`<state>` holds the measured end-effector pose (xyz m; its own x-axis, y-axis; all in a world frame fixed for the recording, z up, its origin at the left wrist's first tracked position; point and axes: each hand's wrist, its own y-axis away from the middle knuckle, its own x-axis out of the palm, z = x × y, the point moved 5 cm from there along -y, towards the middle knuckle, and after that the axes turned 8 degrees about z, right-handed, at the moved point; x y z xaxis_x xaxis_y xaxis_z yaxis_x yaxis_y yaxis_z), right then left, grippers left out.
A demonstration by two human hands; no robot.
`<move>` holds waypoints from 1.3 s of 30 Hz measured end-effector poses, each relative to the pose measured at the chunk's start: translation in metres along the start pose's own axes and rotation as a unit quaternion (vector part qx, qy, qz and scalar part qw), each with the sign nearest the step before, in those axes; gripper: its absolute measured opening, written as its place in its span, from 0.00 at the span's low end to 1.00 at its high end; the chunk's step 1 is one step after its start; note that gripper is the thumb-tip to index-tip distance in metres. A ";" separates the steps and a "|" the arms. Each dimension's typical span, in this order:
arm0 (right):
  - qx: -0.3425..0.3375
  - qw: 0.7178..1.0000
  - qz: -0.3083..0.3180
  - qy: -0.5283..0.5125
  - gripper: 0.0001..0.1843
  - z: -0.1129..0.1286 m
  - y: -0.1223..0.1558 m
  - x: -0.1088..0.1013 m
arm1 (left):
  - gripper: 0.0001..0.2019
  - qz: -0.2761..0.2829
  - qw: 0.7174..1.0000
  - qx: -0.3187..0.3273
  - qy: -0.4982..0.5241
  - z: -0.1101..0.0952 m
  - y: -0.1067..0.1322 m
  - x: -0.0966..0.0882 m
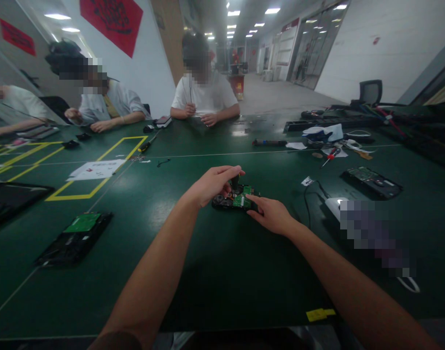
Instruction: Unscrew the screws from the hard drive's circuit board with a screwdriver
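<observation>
An opened black electronic device with a green circuit board [240, 200] lies on the table in front of me. Over its far-left part, my left hand [219, 183] is closed around a dark-handled screwdriver [236, 182] held upright; where its tip rests is hidden. My right hand [271, 214] grips the device's right side, index finger on the board and thumb at the near edge. Left of my arms sits another opened device [80, 228] with a green board. A third one [371, 181] lies at the right.
A white-edged item [332, 206], mostly blurred out, lies right of my hand beside a black cable [308, 209]. Farther back are a red screwdriver [332, 154], a yellow-black screwdriver [145, 144] and a paper sheet [96, 170]. Several people sit across the green table [208, 282].
</observation>
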<state>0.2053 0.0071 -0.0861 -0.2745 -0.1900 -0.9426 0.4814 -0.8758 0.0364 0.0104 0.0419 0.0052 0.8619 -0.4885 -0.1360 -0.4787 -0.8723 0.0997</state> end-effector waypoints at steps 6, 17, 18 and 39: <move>-0.006 1.000 -0.003 0.001 0.29 -0.002 -0.001 0.001 | 0.20 0.004 1.000 -0.026 -0.006 0.007 -0.002 -0.003; -0.004 1.000 0.002 0.003 0.29 -0.002 0.000 0.001 | 0.15 -0.019 0.999 -0.036 -0.001 0.003 0.000 -0.007; -0.002 1.000 0.004 0.002 0.29 -0.002 0.000 0.001 | 0.14 -0.022 0.999 -0.034 -0.005 0.003 0.000 -0.009; -0.009 1.000 -0.005 -0.002 0.29 -0.005 -0.001 0.004 | 0.19 0.016 0.998 -0.053 0.033 0.007 -0.002 -0.006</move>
<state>0.2083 0.0094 -0.0915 -0.2818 -0.1832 -0.9418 0.4938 -0.8693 0.0214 0.0045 0.0464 -0.0013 0.8574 -0.5104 -0.0663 -0.4885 -0.8475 0.2076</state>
